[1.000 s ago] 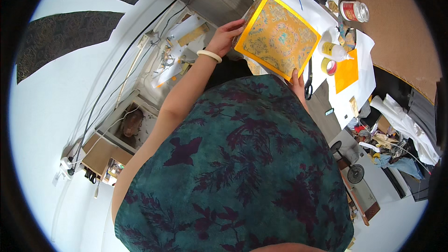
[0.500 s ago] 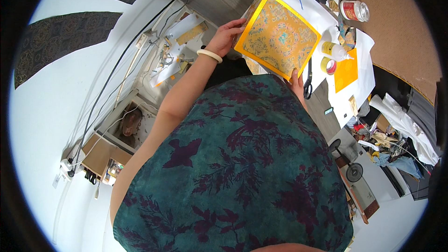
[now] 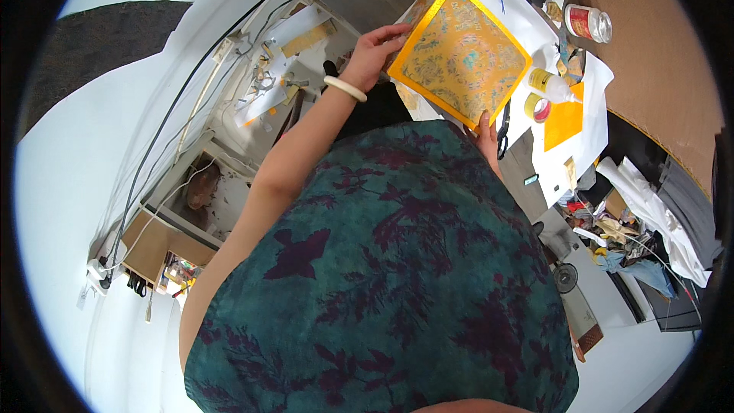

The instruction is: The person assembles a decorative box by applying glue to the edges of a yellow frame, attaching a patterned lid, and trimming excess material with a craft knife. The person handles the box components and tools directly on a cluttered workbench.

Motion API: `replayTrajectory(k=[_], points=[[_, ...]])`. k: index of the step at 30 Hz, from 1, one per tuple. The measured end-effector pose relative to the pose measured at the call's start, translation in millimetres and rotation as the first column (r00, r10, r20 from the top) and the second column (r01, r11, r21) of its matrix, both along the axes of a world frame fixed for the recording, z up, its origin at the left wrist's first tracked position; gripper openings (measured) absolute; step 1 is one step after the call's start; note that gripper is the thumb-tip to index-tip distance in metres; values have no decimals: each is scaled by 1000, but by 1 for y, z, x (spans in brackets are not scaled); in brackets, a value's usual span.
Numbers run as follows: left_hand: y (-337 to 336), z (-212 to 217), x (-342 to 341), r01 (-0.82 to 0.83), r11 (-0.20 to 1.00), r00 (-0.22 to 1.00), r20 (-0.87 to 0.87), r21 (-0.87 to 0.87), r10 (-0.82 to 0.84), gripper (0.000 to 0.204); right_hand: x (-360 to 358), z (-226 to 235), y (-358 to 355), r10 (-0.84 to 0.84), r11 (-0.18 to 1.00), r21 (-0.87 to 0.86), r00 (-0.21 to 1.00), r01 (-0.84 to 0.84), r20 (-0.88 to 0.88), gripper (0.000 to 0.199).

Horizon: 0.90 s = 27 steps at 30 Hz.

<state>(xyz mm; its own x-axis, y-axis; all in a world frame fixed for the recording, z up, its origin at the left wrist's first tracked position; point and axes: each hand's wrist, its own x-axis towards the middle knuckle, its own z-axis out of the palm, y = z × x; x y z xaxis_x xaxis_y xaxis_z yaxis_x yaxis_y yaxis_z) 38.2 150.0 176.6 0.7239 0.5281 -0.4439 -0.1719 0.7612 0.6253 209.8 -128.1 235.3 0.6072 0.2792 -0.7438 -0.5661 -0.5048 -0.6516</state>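
A square box (image 3: 462, 53) covered in gold floral brocade, with bright yellow trim along its edges, is tilted so that its patterned face shows. My left hand (image 3: 376, 52), wearing a pale bangle at the wrist, grips its left side, fingers over the side wall. At the lower corner my right hand (image 3: 487, 140) holds it too, thumb on the trim and the other fingers hidden beneath. Just right of the box lie black-handled scissors (image 3: 502, 138), a roll of tape (image 3: 537, 108) and a white squeeze bottle (image 3: 552, 86) with a yellow label.
White paper (image 3: 544, 172) covers part of the worktable, with an orange-yellow sheet (image 3: 562, 128) on it. A lidded jar (image 3: 587, 24) stands at the far right. To the left, a lower surface holds scraps and tools (image 3: 284, 80). A cable (image 3: 206, 61) runs along the wall.
The view has shifted slightly, and the box with both hands sits a little further right in it. Both hands keep their hold on the box.
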Motion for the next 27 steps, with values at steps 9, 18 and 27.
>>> replayTrajectory(k=[9,18,27], points=[[-27,21,-12,-21,729,948,-218,684,232,27,8,-14,-15,56,998,-11,997,-55,49,62],[-28,16,-12,-97,703,925,-197,704,325,24,7,-20,-24,109,993,-49,991,-105,76,65],[-23,17,-12,-51,562,928,-168,826,332,23,2,-14,-17,118,993,-27,990,-116,75,67]])
